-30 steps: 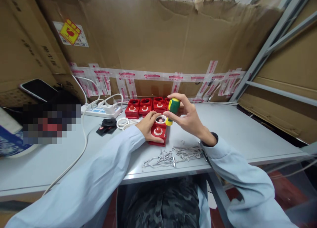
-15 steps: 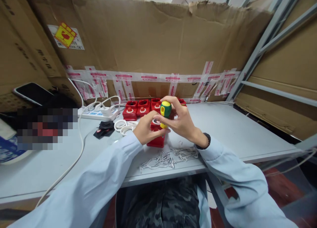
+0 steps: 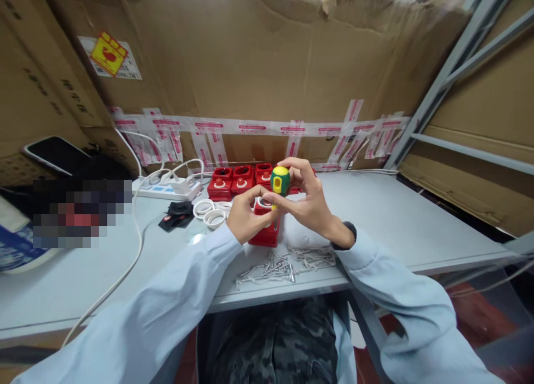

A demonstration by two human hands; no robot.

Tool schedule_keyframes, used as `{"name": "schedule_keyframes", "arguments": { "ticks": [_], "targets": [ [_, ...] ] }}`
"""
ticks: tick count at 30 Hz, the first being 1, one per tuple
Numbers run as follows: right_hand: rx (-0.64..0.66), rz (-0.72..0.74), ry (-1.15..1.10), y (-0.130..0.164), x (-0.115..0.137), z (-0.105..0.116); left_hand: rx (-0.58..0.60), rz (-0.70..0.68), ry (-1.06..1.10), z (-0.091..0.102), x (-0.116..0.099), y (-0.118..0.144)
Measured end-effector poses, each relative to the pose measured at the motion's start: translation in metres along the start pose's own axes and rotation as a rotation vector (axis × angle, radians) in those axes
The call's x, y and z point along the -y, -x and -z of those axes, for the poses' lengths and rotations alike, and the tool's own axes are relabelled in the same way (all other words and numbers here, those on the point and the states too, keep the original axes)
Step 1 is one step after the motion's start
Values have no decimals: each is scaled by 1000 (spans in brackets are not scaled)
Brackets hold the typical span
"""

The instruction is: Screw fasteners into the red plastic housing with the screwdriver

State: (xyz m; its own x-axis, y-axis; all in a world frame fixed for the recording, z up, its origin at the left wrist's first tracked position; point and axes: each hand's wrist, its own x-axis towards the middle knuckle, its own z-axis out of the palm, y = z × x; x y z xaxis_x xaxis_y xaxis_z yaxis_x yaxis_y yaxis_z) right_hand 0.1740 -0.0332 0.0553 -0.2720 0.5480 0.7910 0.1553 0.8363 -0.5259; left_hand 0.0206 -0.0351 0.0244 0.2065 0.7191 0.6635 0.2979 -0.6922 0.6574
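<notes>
My right hand (image 3: 309,203) is closed around the green and yellow handle of a screwdriver (image 3: 280,179), which stands nearly upright with its shaft pointing down. Under it a red box (image 3: 263,239) with a white ring at its top sits on the table. My left hand (image 3: 245,216) curls about the left and near side of that box, thumb and index finger close to the screwdriver's lower end. Its fingertips are partly hidden, and the screwdriver's tip lies against or near the box face. Loose screws (image 3: 273,267) are piled in front of the box.
Several more red boxes (image 3: 219,189) stand in a row behind my hands. White rings (image 3: 214,219) and black pieces (image 3: 177,216) lie left, near a power strip (image 3: 167,190) with cables. White cords (image 3: 312,258) lie right of the screws. A cardboard wall (image 3: 267,67) closes the back.
The screwdriver handle has turned a little in my right hand, whose fingers have shifted around it. My left hand stays by the red box. The view has moved slightly.
</notes>
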Motion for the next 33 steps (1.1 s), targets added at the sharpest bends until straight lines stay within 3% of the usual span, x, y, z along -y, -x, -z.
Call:
{"name": "schedule_keyframes", "arguments": {
  "ticks": [7,14,20,22,28,33],
  "targets": [
    [232,-89,-192,-2,4,12,134,-51,-37,5,2,-2],
    [61,-48,-53,0,-1,3,18,-35,-52,-1,0,0],
    [271,-95,-227,-2,6,12,124,-86,-74,0,0,1],
    [271,-106,-247,-2,6,12,111,-84,-93,-1,1,2],
    [115,-60,-158,1,5,3,56,-108,-120,-3,4,2],
    [274,-88,-256,-2,5,13,156,-83,-68,1,4,2]
  ]
}}
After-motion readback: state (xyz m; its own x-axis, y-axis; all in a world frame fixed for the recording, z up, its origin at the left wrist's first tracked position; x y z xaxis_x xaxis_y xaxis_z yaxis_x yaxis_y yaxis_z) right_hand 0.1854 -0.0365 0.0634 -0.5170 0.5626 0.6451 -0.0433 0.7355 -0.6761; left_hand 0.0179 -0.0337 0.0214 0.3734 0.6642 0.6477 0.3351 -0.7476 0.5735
